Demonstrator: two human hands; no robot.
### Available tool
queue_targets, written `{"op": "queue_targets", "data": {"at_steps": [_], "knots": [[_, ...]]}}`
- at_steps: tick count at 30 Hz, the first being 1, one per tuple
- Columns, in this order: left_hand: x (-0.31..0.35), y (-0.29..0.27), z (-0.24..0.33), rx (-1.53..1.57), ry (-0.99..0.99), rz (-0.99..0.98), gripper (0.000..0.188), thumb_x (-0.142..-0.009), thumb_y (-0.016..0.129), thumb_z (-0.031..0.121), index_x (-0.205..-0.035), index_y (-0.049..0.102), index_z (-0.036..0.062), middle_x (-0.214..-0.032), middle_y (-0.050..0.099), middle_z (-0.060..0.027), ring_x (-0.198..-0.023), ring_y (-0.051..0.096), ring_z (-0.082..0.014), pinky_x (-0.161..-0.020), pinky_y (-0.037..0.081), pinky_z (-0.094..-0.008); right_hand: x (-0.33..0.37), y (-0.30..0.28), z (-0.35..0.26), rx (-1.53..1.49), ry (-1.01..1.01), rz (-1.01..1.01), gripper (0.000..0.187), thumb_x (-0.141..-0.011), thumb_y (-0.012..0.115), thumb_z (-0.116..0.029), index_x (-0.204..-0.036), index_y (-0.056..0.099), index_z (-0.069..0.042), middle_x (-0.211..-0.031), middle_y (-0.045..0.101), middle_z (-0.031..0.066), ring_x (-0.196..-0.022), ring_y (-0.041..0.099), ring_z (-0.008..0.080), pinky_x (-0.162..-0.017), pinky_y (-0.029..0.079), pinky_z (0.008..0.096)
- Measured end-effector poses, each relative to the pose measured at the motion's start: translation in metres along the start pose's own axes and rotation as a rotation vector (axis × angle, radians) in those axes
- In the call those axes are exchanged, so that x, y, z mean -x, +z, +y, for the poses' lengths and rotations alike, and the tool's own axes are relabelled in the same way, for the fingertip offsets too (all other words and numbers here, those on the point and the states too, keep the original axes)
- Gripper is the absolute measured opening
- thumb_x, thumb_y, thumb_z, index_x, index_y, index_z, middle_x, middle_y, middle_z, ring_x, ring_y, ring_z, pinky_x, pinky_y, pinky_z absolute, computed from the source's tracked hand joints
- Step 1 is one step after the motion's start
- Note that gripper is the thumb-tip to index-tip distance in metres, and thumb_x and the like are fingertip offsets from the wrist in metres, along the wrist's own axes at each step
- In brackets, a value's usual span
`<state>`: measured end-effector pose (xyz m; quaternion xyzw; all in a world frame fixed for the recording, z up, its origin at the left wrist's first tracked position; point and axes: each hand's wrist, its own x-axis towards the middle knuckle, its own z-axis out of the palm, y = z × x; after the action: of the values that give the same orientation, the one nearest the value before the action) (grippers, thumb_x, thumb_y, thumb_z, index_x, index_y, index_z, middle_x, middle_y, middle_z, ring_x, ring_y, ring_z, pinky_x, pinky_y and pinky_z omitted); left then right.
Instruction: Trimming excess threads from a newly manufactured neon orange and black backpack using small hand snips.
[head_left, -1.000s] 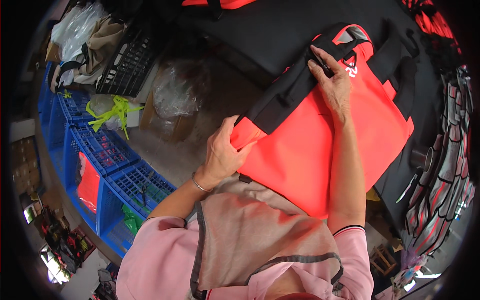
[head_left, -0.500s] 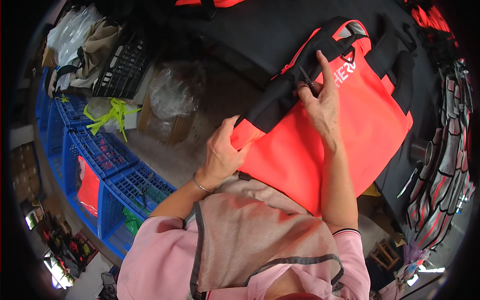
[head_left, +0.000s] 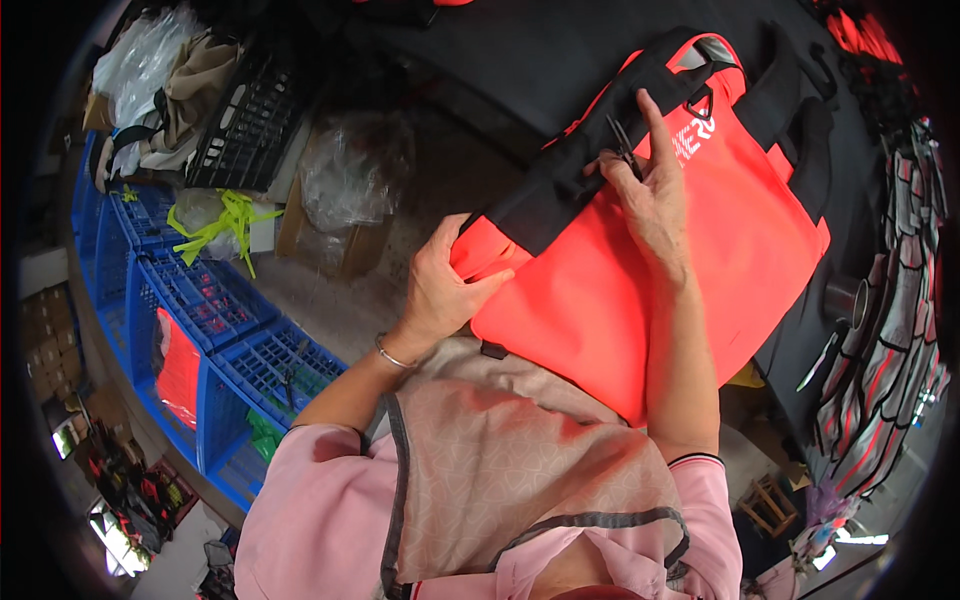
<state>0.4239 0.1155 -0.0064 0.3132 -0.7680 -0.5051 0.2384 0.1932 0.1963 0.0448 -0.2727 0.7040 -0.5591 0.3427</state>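
Observation:
A bright orange-red bag (head_left: 570, 310) with black trim and straps lies tilted in front of me, partly on the black table and reaching over its near edge. My left hand (head_left: 437, 285) pinches the bag's left corner, thumb on the front panel and fingers behind it. In my right hand (head_left: 655, 215) sits a small dark pair of thread snips (head_left: 623, 140), held low in the fingers with the blades pointing up over the black band (head_left: 560, 195). The right index finger stretches out along the bag's top part, beside white lettering and a black ring.
Blue plastic crates (head_left: 215, 310) stand at the left, with yellow-green straps (head_left: 230, 228) on top. Behind them are a black crate (head_left: 238, 130) and a carton with clear plastic (head_left: 350, 190). Grey striped pieces (head_left: 875, 370) and a metal cup (head_left: 845, 298) lie at the right on the black table (head_left: 470, 60).
My left hand, still gripping the corner, has moved slightly up and left. The right hand with the snips has shifted a little right, and the snips' blades show more clearly.

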Motion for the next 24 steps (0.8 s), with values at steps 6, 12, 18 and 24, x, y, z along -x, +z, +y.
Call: {"op": "queue_targets", "data": {"at_steps": [6, 12, 18, 24], "knots": [[-0.018, -0.013, 0.026, -0.255, 0.182, 0.114, 0.082, -0.065, 0.091, 0.024, -0.134, 0.053, 0.0029, -0.129, 0.057, -0.0194, -0.123, 0.056, -0.03, -0.103, 0.046, -0.0382, 0.001, 0.007, 0.01, -0.056, -0.044, 0.057, 0.074, -0.094, 0.06, -0.005, -0.157, 0.023, -0.015, -0.088, 0.07, 0.0106, -0.086, 0.067, 0.0137, -0.078, 0.051, 0.0276], [-0.084, 0.001, 0.059, -0.242, 0.368, -0.044, 0.064, -0.078, 0.079, 0.014, -0.134, 0.052, -0.0001, -0.124, 0.061, -0.0199, -0.116, 0.056, -0.0376, -0.099, 0.047, -0.0424, 0.002, 0.007, 0.022, -0.231, -0.084, 0.231, 0.064, -0.095, 0.067, -0.01, -0.148, 0.034, 0.001, -0.093, 0.071, 0.0103, -0.083, 0.067, 0.0133, -0.079, 0.053, 0.0284], [-0.135, 0.021, 0.064, -0.553, 0.446, -0.195, 0.045, -0.075, 0.082, 0.02, -0.112, 0.064, 0.0008, -0.103, 0.07, -0.0157, -0.087, 0.068, -0.0299, -0.076, 0.056, -0.0367, 0.005, 0.008, 0.031, -0.326, -0.064, 0.319, 0.038, -0.096, 0.065, -0.008, -0.129, 0.052, 0.002, -0.089, 0.067, 0.0059, -0.078, 0.066, 0.0112, -0.074, 0.053, 0.0256], [-0.14, -0.001, 0.076, -0.782, 0.218, -0.429, 0.031, -0.089, 0.067, 0.025, -0.081, 0.064, -0.0047, -0.073, 0.066, -0.0241, -0.072, 0.069, -0.0401, -0.065, 0.054, -0.0481, 0.018, 0.014, 0.057, 0.059, -0.206, 0.329, 0.021, -0.089, 0.073, -0.009, -0.109, 0.068, -0.005, -0.085, 0.068, 0.002, -0.071, 0.066, 0.0102, -0.064, 0.052, 0.0259]]}}
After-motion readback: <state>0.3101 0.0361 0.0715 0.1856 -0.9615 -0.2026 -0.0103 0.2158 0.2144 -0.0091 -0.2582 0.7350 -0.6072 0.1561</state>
